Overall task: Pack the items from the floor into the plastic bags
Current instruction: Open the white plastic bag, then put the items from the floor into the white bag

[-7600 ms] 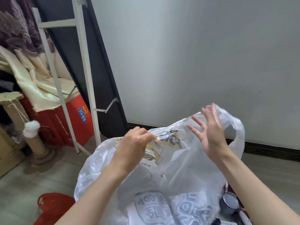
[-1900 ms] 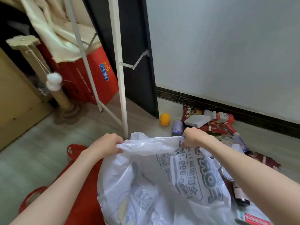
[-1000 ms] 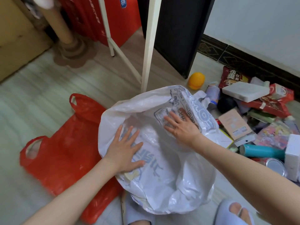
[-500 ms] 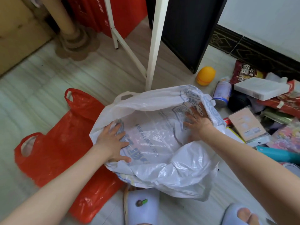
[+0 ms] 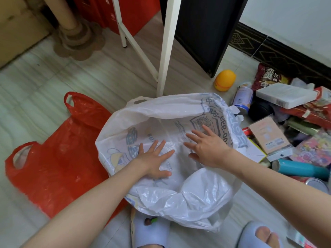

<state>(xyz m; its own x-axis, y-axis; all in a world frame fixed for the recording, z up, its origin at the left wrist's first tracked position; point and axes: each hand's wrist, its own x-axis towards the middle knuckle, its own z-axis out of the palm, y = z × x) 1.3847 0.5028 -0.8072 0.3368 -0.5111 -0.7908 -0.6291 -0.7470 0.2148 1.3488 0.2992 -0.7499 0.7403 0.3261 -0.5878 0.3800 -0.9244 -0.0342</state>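
Observation:
A white printed plastic bag [image 5: 180, 199] lies on the floor with its mouth spread wide. Both my hands are inside it. My left hand [image 5: 154, 161] presses flat on the bag's bottom with fingers spread. My right hand [image 5: 206, 146] is also spread, touching the inner side of the bag toward the right. A flat red plastic bag [image 5: 59, 154] lies to the left. The items are piled on the floor at the right: an orange ball-shaped container [image 5: 224, 80], a can [image 5: 243, 99], a white box [image 5: 286, 94], a pink box [image 5: 270, 138], a teal bottle [image 5: 300, 168], snack packets [image 5: 266, 76].
A white metal frame leg [image 5: 166, 45] stands just behind the bag, with a dark panel [image 5: 202, 31] beside it. A cardboard post with a flower-shaped base [image 5: 78, 38] and red boxes [image 5: 129, 13] stand at the back left. My slippered feet [image 5: 258, 235] are at the bottom edge.
The bag went from held up to laid on the floor. My hands let go of its rim, spread it open, and have now moved closer together inside it.

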